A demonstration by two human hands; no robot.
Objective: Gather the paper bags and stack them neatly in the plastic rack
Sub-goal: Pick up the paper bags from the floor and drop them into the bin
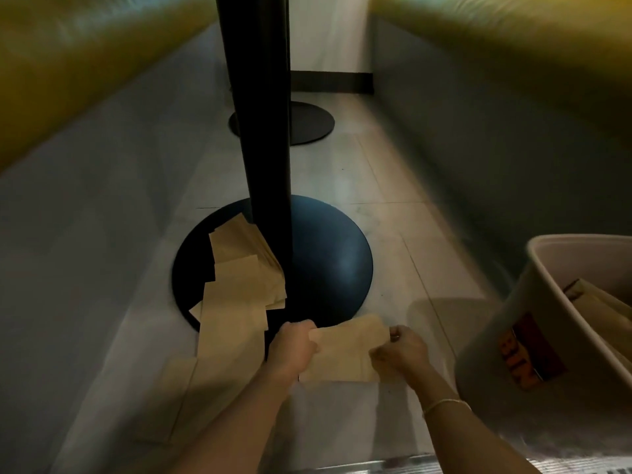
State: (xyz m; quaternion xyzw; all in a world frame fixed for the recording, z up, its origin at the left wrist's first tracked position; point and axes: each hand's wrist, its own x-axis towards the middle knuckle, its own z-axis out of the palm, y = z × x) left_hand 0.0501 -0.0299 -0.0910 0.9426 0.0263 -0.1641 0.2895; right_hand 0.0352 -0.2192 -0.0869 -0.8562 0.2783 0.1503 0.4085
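A flat brown paper bag (345, 350) is held between both hands just above the tiled floor. My left hand (294, 347) grips its left edge and my right hand (400, 350) pinches its right edge. Several more brown paper bags (239, 285) lie scattered to the left, some over the dark round table base (328, 254), others trailing down onto the floor (178, 388). The beige plastic rack (513, 336) stands at the right edge, with an orange label on its side and brown bags inside it (595, 302).
A black table post (263, 114) rises from the round base straight ahead. A second round base (307, 123) lies farther back. Grey bench fronts with yellow-green cushions (68, 63) wall in the narrow floor strip on both sides.
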